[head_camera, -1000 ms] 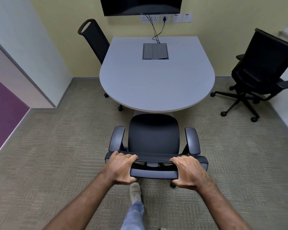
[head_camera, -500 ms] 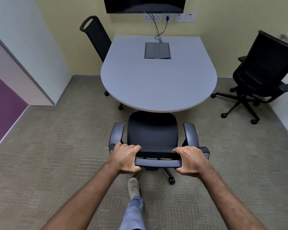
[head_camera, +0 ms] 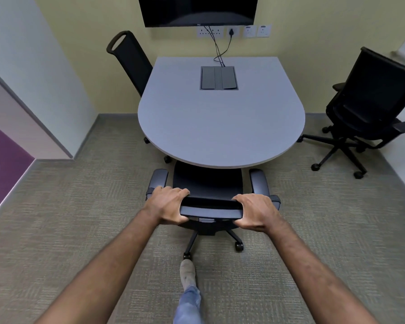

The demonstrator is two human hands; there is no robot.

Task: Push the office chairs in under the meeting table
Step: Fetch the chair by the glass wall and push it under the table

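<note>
A black office chair [head_camera: 207, 183] stands right in front of me, the front of its seat just under the rounded near edge of the grey meeting table [head_camera: 220, 127]. My left hand [head_camera: 167, 204] grips the left end of the chair's backrest top. My right hand [head_camera: 255, 211] grips the right end of the same backrest. A second black chair [head_camera: 131, 59] sits tucked against the table's far left side. A third black chair [head_camera: 369, 106] stands apart from the table at the right, turned away from it.
A wall-mounted screen [head_camera: 198, 10] hangs above the table's far end, with cables running down to a grey cable box [head_camera: 219, 77] set in the tabletop. Walls close in on the left and right. My foot [head_camera: 187, 273] is on the carpet behind the chair's wheeled base.
With both hands still on its backrest, the chair has rolled forward; its seat front now slips under the table edge. I have stepped closer to the table.
</note>
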